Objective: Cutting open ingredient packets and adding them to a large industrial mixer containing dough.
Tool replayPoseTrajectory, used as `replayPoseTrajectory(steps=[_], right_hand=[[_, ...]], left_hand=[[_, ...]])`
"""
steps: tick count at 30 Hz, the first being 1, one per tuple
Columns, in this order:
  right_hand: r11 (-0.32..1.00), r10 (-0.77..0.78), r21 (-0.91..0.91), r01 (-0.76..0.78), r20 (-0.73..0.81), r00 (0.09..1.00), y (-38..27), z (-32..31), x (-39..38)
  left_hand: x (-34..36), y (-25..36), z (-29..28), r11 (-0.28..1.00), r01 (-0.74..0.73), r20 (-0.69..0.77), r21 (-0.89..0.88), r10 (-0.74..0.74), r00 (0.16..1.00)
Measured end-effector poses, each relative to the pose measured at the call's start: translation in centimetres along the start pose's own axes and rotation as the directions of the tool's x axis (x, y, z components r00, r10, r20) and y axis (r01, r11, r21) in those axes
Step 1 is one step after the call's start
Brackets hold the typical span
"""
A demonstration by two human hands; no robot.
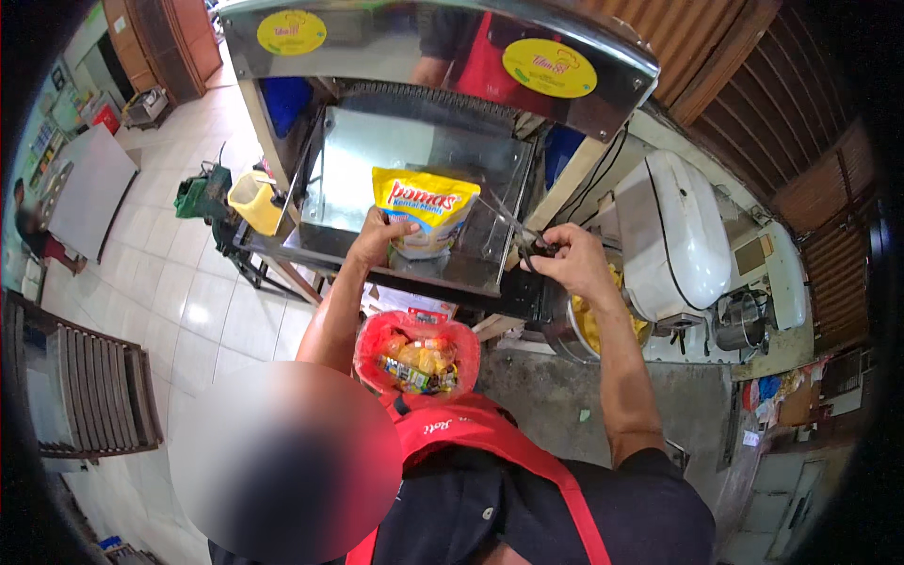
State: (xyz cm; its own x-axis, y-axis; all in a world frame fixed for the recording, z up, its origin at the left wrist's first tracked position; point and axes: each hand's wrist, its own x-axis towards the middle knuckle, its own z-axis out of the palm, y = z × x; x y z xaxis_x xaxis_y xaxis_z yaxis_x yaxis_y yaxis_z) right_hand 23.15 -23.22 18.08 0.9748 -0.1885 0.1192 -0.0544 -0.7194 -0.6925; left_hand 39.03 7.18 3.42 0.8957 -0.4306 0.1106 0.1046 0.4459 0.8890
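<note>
Left grip (379,237) clasps a yellow pouch (431,212), right grip (576,262) scissors (516,224) near its edge, bare metal surface (363,151) behind.

A pale tiled floor (160,292) lies left, brown slatted panels (767,89) right.

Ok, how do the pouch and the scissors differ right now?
The pouch is broad and bright, mainly yellow and white; the scissors are slim, with dark handles. The left hand grips the pouch, while the right hand holds the scissors. Both are hand-held.
</note>
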Motion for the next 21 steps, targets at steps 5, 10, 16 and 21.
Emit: replayPoseTrajectory(steps=[5, 10, 16, 21], right_hand=[[0.997, 0.01, 0.074, -0.017, 0.089, 0.996, -1.4, 0.0, 1.7], [0.999, -0.029, 0.04, 0.022, 0.176, 0.984, -2.6, 0.0, 3.6], [0.981, -0.176, -0.042, 0.187, 0.188, 0.966, -4.2, -0.7, 4.7], [0.96, -0.261, -0.046, 0.278, 0.226, 0.939, -4.9, -0.9, 5.2]], left_hand=[[0.6, 0.3, -0.5, 1.0, 0.028, 0.035, 0.011, -0.028, 0.999], [0.6, -0.2, -1.1, 1.0, 0.028, 0.044, 0.006, -0.028, 0.999], [0.6, 0.5, -0.5, 0.999, 0.018, 0.071, -0.03, -0.016, 0.997], [0.4, 0.9, -0.8, 0.994, 0.069, 0.106, -0.085, -0.06, 0.993]])
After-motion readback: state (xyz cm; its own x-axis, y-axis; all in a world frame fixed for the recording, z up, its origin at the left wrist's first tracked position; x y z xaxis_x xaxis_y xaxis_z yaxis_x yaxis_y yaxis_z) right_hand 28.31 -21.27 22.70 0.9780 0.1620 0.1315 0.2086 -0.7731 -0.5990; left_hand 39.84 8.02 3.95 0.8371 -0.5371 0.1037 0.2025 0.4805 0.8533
